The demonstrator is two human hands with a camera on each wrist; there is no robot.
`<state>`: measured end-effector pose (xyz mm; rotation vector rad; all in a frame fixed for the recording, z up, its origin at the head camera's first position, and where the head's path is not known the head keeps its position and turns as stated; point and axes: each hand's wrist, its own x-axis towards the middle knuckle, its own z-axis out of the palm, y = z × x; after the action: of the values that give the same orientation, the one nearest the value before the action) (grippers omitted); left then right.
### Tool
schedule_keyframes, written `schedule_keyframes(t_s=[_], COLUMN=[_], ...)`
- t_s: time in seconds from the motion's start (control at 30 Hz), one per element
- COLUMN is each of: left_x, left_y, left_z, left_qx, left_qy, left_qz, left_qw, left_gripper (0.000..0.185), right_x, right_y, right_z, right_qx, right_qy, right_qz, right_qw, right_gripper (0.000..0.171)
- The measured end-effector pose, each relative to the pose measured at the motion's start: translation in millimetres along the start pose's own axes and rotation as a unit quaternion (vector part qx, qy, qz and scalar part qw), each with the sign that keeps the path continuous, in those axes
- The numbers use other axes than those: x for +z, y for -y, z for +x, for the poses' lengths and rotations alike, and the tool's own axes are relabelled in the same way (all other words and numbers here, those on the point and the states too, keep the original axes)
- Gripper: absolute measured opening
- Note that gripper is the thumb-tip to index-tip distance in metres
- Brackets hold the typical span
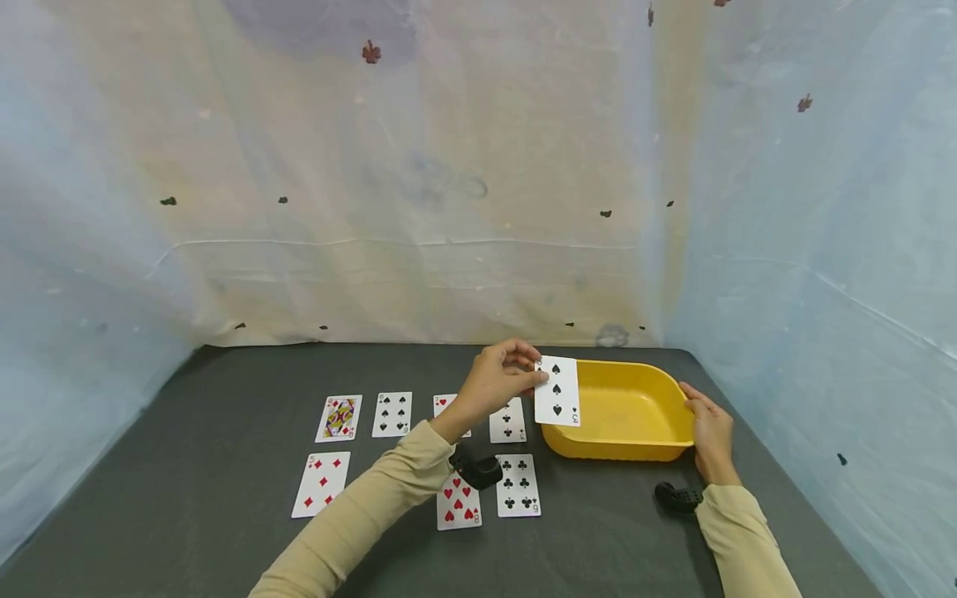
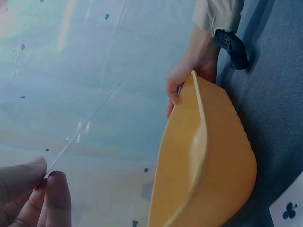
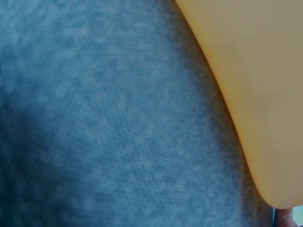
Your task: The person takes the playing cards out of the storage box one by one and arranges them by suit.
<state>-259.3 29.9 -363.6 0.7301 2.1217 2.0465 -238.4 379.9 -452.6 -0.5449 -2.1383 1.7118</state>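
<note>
My left hand [image 1: 504, 378] pinches a three of spades [image 1: 559, 399] between thumb and fingers, raised at the left end of a yellow tub [image 1: 616, 448]. Seen edge-on in the left wrist view, the playing card is a thin pale line [image 2: 80, 131] running up from the fingertips. At the tub's right end, my right hand [image 1: 710, 432] grips the rim, thumb and fingers on either side of the wall. The tub's inside shows bare yellow. A bit of a right-hand finger [image 3: 285, 217] peeks out below the tub in the right wrist view.
Face-up cards lie in two rows on the dark cloth [image 1: 224, 415]: a six of spades [image 1: 392, 414], a five of diamonds [image 1: 321, 484], a six of clubs [image 1: 518, 486] and several others. My left sleeve [image 1: 374, 507] partly covers them. Pale sheeting [image 1: 419, 208] walls the table.
</note>
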Motion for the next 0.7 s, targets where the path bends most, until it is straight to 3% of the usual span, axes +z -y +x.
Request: schedule_keyframes(t_s=[0.27,0.7], left_x=[-21.6,-49.9], left_y=[6.4,12.3], left_z=[-14.7,-42.2], left_qx=[-0.006,-0.025], left_qy=[0.012,-0.002], left_qz=[0.014,-0.018], left_qw=[0.9998,0.9995], left_gripper=[0.032,0.044], right_x=[0,-2], right_y=[1,2], right_z=[1,1], right_qx=[0.009,0.002], right_qy=[-0.003,0.004], right_qz=[-0.013,-0.006], right_qw=[1.0,1.0], right_gripper=[0.042,0.042])
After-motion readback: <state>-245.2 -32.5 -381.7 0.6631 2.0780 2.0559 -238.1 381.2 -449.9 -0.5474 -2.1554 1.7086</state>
